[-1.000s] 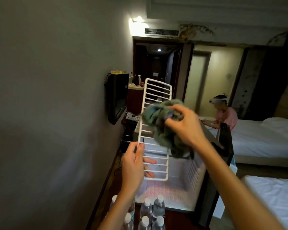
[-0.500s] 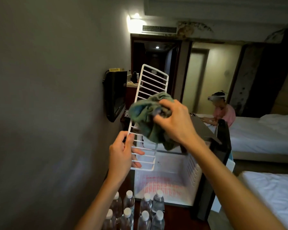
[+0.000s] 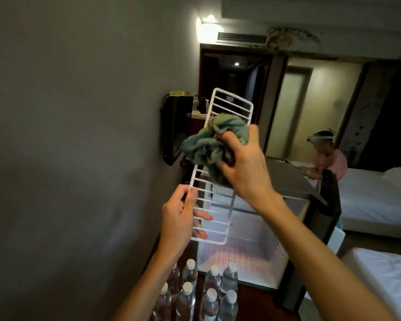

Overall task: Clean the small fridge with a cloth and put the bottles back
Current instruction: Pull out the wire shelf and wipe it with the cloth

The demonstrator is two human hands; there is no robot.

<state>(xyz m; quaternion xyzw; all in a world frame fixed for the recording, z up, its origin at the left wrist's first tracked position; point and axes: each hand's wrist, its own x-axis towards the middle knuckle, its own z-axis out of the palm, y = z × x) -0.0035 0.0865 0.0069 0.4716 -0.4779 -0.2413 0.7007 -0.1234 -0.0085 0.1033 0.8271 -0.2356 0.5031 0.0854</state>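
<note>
Small grey fridge (image 3: 287, 179) open at 5 o'clock of white wire shelf (image 3: 230, 105); shelf edge gripped by left hand (image 3: 178, 221); crumpled green cloth (image 3: 206, 144) clutched by right hand (image 3: 245, 170) against wires. Strokes best run along wires, shelf braced.

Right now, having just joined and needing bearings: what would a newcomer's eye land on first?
A white wire fridge shelf is held up mid-frame: the left hand grips its lower part, the right hand presses a crumpled green cloth against it. Behind stands the open small fridge, with clear white-capped water bottles clustered in front.
</note>
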